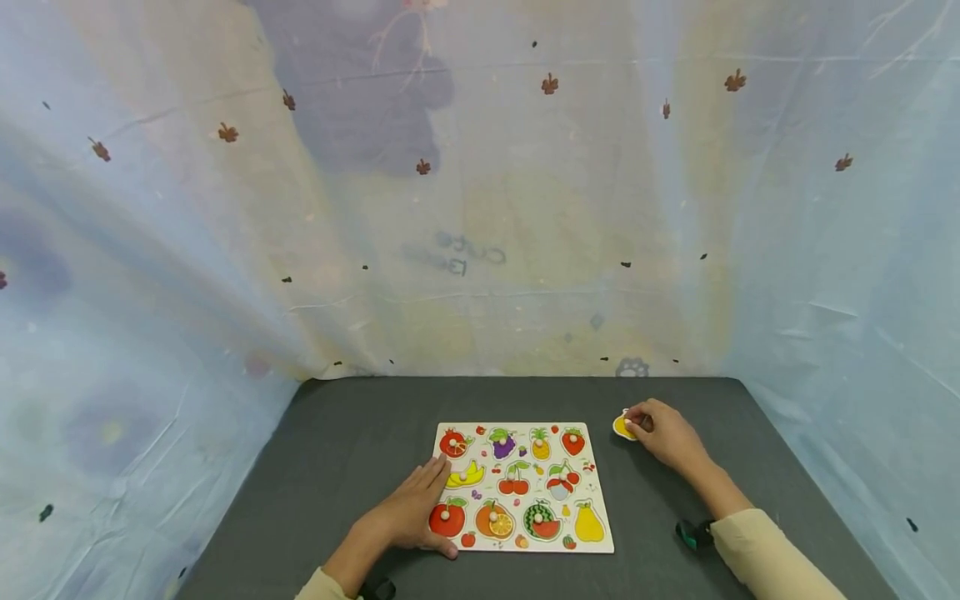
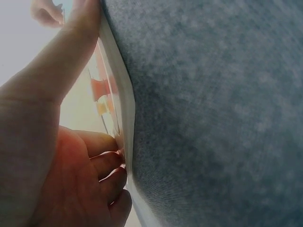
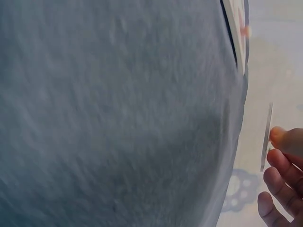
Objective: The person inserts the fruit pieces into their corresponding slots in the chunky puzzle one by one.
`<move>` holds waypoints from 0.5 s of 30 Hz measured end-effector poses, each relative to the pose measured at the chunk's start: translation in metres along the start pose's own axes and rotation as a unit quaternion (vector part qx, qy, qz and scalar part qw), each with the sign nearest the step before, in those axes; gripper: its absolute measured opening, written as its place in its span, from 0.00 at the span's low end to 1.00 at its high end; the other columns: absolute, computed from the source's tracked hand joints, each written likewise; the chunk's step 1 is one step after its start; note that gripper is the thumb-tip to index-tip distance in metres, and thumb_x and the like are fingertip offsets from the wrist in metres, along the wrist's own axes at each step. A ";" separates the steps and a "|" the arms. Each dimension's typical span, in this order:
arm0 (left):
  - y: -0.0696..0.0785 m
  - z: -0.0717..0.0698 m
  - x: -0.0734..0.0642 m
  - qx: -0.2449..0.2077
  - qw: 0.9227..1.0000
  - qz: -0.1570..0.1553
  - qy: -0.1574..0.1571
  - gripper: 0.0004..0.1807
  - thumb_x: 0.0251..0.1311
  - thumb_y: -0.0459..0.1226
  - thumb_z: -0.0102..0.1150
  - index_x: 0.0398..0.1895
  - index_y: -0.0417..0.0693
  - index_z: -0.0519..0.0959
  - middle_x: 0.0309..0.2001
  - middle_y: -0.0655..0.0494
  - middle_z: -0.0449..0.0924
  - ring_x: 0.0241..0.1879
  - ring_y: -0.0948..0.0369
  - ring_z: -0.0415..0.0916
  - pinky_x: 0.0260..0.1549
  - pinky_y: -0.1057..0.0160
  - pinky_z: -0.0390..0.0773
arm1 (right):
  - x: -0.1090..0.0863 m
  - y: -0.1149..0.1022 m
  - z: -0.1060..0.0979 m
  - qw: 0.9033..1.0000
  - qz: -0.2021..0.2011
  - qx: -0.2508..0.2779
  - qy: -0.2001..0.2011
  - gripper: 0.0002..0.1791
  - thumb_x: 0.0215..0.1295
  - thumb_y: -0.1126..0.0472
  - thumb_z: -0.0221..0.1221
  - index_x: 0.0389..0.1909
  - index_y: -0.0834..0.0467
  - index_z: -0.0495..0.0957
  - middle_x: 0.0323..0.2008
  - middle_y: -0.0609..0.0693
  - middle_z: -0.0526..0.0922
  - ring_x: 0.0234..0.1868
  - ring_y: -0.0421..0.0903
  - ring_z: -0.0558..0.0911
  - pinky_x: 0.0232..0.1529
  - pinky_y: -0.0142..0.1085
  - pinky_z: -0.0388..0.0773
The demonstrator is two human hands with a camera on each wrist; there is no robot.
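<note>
A white wooden fruit puzzle board (image 1: 525,546) lies flat on the dark table. Along its left side rests my left hand (image 1: 415,506), fingers extended on the edge and thumb near the front corner. The left wrist view shows the same hand (image 2: 78,175) against the board's pale rim (image 2: 124,101). To the right of the board, my right hand (image 1: 667,433) pinches a yellow puzzle piece (image 1: 621,427) by its knob, above the table. In the right wrist view this thin piece (image 3: 267,137) appears edge-on between thumb and fingers. A yellow pear picture (image 1: 588,523) without a knob shows at the board's front right.
Knobbed fruit pieces sit in the board, among them a watermelon (image 1: 542,522), an orange (image 1: 495,521) and grapes (image 1: 502,444). The dark table (image 1: 337,450) extends around it. A patterned curtain (image 1: 510,208) stands behind and on both sides.
</note>
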State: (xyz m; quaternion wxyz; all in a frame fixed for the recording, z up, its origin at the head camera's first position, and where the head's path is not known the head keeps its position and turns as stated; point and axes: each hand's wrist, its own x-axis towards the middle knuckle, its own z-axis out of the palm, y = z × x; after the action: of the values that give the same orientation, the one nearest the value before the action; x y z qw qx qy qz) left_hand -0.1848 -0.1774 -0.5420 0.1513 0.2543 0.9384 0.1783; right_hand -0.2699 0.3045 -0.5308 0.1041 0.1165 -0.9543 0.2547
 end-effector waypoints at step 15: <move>-0.001 0.001 0.001 0.004 1.000 -0.004 0.000 0.76 0.45 0.66 0.82 0.86 0.34 0.51 0.86 0.38 0.47 0.85 0.42 0.44 0.82 0.38 0.50 | -0.025 -0.030 0.005 0.997 -0.068 0.019 -0.021 0.05 0.70 0.61 0.72 0.43 0.51 0.88 0.35 0.37 0.78 0.33 0.35 0.74 0.34 0.35 0.75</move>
State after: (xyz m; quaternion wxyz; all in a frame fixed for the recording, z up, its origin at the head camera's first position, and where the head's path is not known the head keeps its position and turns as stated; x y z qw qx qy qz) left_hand -0.1858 -0.1772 -0.5434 0.1507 0.2512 0.9401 0.1742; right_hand -0.2390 0.2806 -0.5279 0.0992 0.1881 -0.9412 0.2625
